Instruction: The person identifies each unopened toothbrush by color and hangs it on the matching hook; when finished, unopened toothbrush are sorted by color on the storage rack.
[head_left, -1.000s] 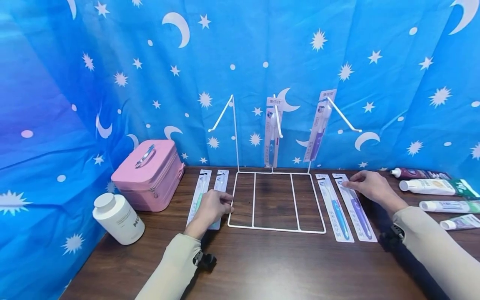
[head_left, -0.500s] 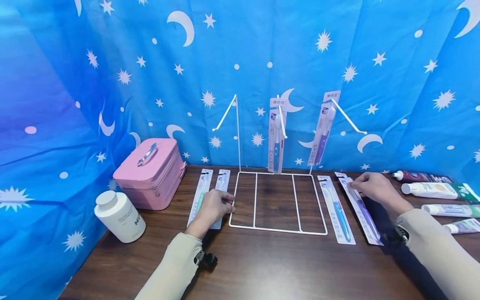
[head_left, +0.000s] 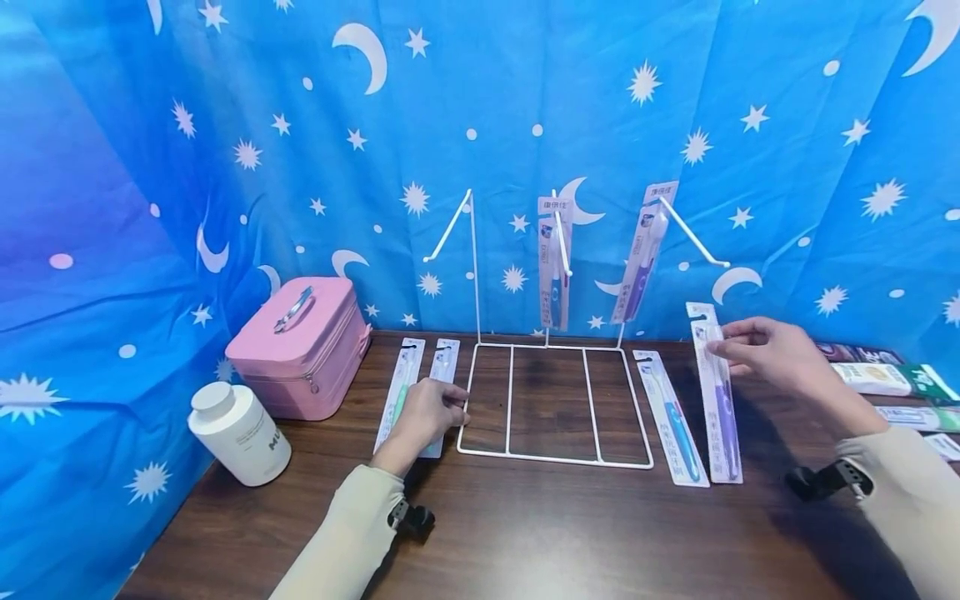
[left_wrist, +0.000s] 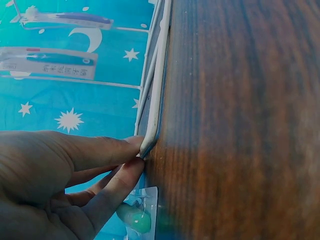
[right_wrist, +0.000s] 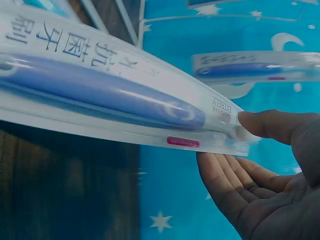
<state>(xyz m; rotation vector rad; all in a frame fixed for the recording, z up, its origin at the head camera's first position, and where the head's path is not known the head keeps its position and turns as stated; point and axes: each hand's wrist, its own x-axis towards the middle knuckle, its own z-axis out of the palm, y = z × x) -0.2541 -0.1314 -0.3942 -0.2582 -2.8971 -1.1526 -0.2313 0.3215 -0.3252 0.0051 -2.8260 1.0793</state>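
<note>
My right hand point(head_left: 780, 358) pinches a packaged purple toothbrush point(head_left: 723, 417) near its top. The pack is tilted up off the table, top end raised. In the right wrist view, thumb and fingers hold the head end of that purple toothbrush point(right_wrist: 120, 95). My left hand point(head_left: 422, 415) grips the left side of a white wire rack point(head_left: 555, 459); in the left wrist view, thumb and fingertip pinch a corner of the rack's wire point(left_wrist: 156, 110). A blue toothbrush pack point(head_left: 549, 283) hangs on the middle hook, a purple toothbrush pack point(head_left: 637, 271) on the right one.
A packaged blue toothbrush point(head_left: 678, 433) lies right of the rack. Two toothbrush packs, one green point(head_left: 397, 383), lie partly under my left hand. A pink case point(head_left: 292, 350) and white bottle point(head_left: 240, 437) stand left. Toothpaste tubes point(head_left: 870, 377) lie far right, partly hidden by my right arm.
My right hand has lifted the top of the purple toothbrush pack off the table and tilted it up, slightly leftward. The left hand stays on the rack. The hanging packs have swung slightly.
</note>
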